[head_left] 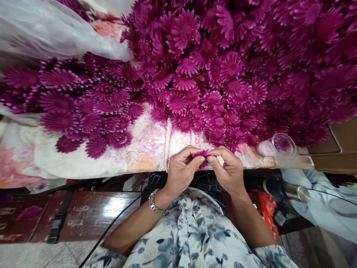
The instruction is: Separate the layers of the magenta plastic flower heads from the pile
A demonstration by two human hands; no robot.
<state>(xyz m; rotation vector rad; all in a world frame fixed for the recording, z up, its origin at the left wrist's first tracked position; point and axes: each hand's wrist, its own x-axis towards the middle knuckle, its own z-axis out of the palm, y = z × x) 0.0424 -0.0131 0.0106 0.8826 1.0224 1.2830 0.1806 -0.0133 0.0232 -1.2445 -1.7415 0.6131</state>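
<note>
Between my two hands, at the table's front edge, is a small magenta artificial flower (202,157). My left hand (182,169), with a metal watch on the wrist, pinches its left side between thumb and forefinger. On the other side my right hand (227,169) grips the same flower with thumb and fingertips. The fingers cover much of the petals. Just beyond my hands rises a large heap of loose magenta flowers (178,102). Stacked flowers of the same colour (89,108) lie to the left.
A clear plastic cup (283,145) lies on its side at the right of the cloth-covered table (106,165). White plastic sheeting (61,31) covers the back left. A dark flask (290,190) lies below the table edge at right, and a wooden bench (92,212) stands below left.
</note>
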